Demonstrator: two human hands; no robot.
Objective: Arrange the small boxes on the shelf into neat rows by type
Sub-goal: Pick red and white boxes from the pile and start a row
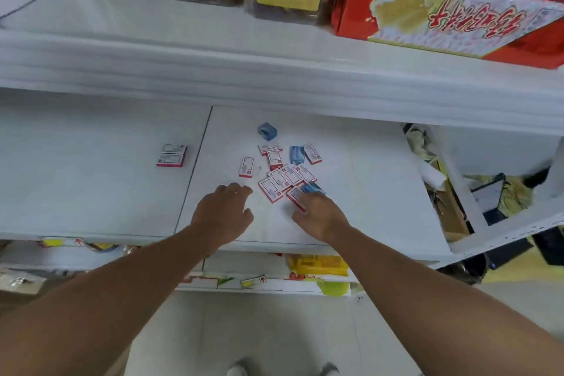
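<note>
A loose heap of small flat red-and-white cardboard boxes [282,175] was seen on the white laminate shelf [91,192], mixed with a few small blue boxes [296,155], one of which [267,131] lay apart at the far side. Two red-and-white boxes [171,156] had been set side by side well to the left, probably as the start of a row. The right hand [320,215] was laid on the near edge of the heap, its fingers [306,198] apparently closed on a red-and-white box [295,196], though blur made this uncertain. The left hand [225,212] was held just beside the heap, fingers spread and empty. Jars and red cartons were stored on the shelf above; a pale floor lay below.
</note>
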